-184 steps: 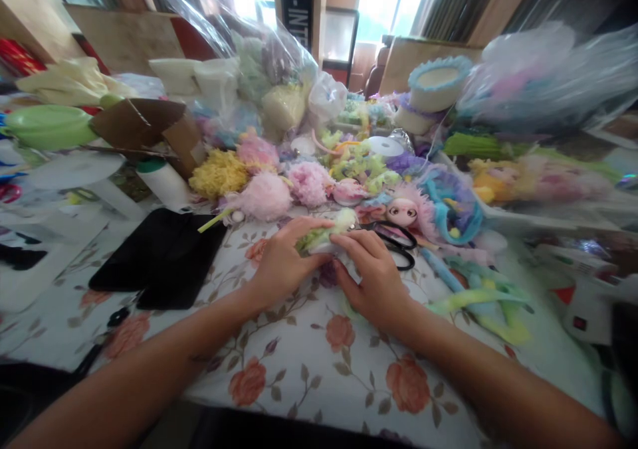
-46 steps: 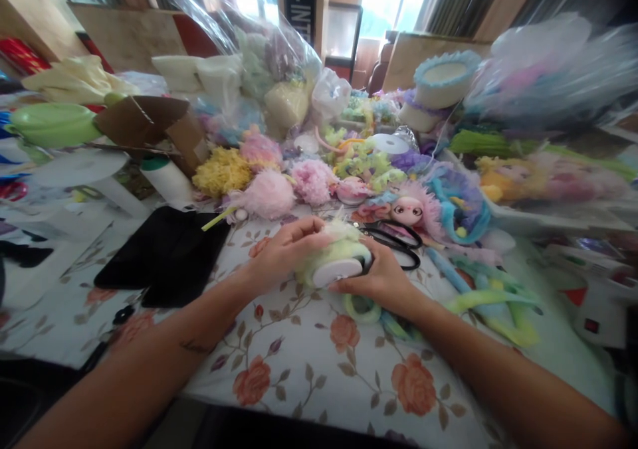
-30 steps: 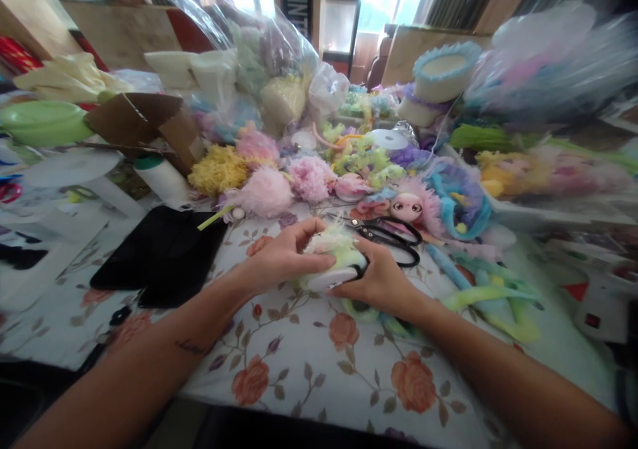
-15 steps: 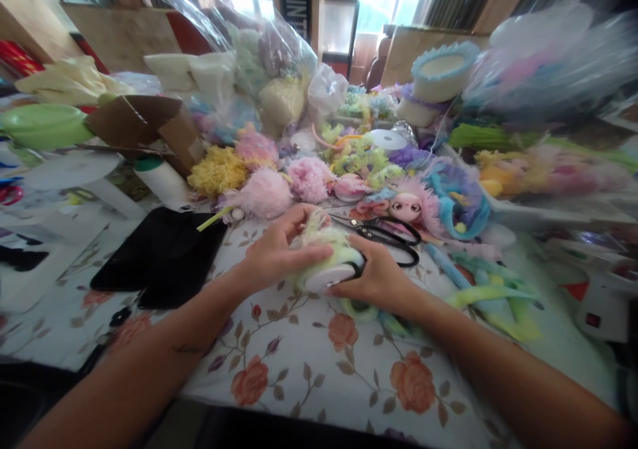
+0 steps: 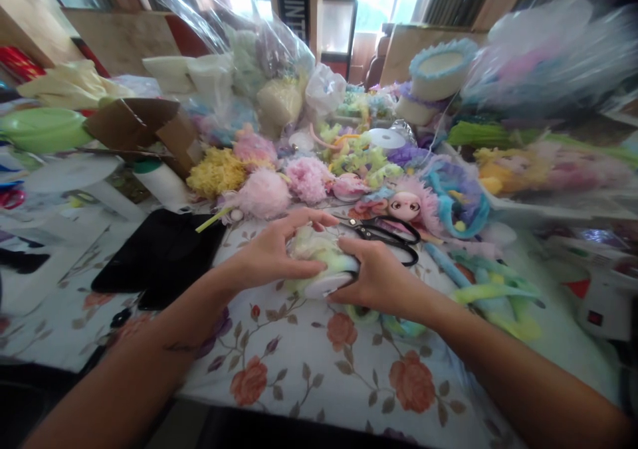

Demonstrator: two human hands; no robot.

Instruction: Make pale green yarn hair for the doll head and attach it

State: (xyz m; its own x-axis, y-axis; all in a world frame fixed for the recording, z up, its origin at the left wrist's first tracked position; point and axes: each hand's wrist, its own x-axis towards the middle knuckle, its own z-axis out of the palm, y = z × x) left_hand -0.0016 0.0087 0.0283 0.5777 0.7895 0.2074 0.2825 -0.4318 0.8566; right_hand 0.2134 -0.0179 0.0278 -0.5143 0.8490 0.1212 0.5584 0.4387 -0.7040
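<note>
Above the flowered tablecloth, my right hand (image 5: pixel 376 269) grips a fuzzy, pale yellow-green ball-like piece (image 5: pixel 306 250) with a smooth white rounded side turned toward me, possibly a doll head. My left hand (image 5: pixel 272 246) arches around its other side, thumb lying on the fuzz and fingers spread above it. Black-handled scissors (image 5: pixel 393 233) lie just behind my right hand. Close by is a pink-haired doll head (image 5: pixel 405 206). Coils of yellow-green and blue fuzzy strips (image 5: pixel 406 326) lie under and beside my right wrist.
A black flat item (image 5: pixel 164 253) lies to the left, near a white thread cone (image 5: pixel 157 180) and cardboard box (image 5: pixel 142 123). Pink and yellow fluffy balls (image 5: pixel 264 193) crowd the back. A white tray (image 5: pixel 538 206) of dolls and a white machine (image 5: pixel 603 289) stand right.
My left fingers have lifted and straightened over the fuzz. The fuzzy piece has tilted and sunk slightly toward the table, with my right hand still around it.
</note>
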